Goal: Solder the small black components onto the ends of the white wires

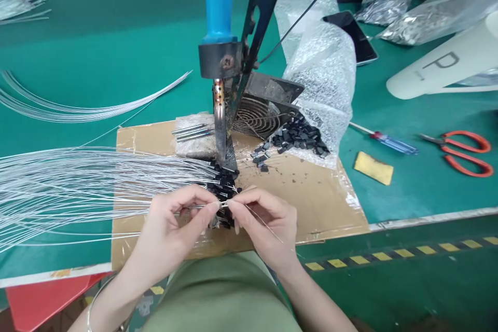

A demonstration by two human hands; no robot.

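My left hand (177, 223) is closed in a pinch, thumb against forefinger, on what looks like the end of a white wire. My right hand (266, 220) pinches right beside it, and a thin wire (265, 224) trails from its fingers down to the right. A small metallic bit (224, 204) shows between the two sets of fingertips; its exact kind is too small to tell. Under and behind my hands lies a bundle of white wires (163, 171), with black pieces (223, 181) at their right ends. The blue-handled soldering iron (219, 15) hangs tip down just beyond them.
A black bracket (257, 15) holds the iron, with a fan (257, 114) behind. Loose black parts (299, 137) spill from bubble wrap (322, 78) onto the cardboard (311, 202). A screwdriver (392, 142), yellow sponge (373, 167) and red-handled scissors-like cutters (462, 150) lie right.
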